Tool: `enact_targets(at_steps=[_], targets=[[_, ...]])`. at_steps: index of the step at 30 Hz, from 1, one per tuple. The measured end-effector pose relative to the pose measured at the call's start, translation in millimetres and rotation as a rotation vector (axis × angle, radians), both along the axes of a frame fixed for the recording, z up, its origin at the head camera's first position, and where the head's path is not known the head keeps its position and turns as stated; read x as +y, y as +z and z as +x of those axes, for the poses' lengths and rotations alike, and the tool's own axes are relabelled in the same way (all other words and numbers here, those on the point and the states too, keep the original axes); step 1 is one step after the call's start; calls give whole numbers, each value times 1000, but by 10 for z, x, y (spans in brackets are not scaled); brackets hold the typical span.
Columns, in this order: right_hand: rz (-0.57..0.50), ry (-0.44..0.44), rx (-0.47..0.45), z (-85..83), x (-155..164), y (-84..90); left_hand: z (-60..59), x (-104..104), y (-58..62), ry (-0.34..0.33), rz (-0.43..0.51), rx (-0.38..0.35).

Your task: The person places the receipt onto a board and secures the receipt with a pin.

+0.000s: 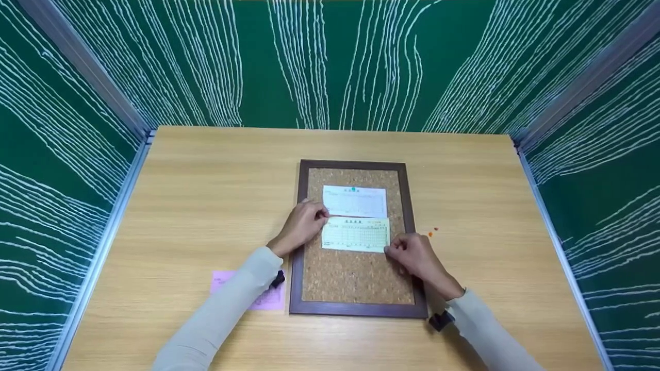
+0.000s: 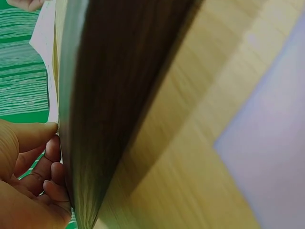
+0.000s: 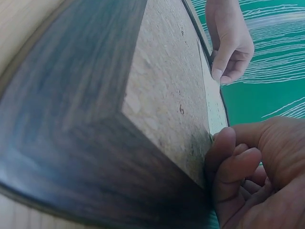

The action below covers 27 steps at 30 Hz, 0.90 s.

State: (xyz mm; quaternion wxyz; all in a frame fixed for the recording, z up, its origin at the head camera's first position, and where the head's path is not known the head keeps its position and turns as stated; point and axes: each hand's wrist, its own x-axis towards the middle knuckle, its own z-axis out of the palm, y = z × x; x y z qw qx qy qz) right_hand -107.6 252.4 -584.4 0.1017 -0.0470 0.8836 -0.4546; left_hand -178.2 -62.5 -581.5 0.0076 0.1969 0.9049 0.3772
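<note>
Wooden table: green slip between both hands' fingertips.

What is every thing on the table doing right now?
Cork board: flat on the table.
White slip: pinned at top.
Green slip: unpinned, held at both ends.
Left hand: pinching it.
Right hand: pinching it.
Pink note: flat, partly under sleeve.

Print on both slips too small to read; pink note half-hidden under the sleeve.
</note>
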Motion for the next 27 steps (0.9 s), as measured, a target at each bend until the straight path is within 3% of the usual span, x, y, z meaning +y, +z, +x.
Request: enact_targets(at_steps=[4,11,15,19,22,27], targets=[[6,-2,-8,-13,-1,6,-15,-19,-21,-12,16,18],[13,-7,-29,-19,-7,31,-176,-64,-389,-19,52,81],[15,-15,-43,-22,-19,38,-139,-48,-285,-11,43,76],[10,-27,-55,-22,-28,45,-189,-44,-386,-11,5,91],[13,-30,-68,-19,-30,59,-289,-52,-604,-15,-9,112],[29,-28,-84,-21,-36,74,-296,-54,-585,-35,-8,102]])
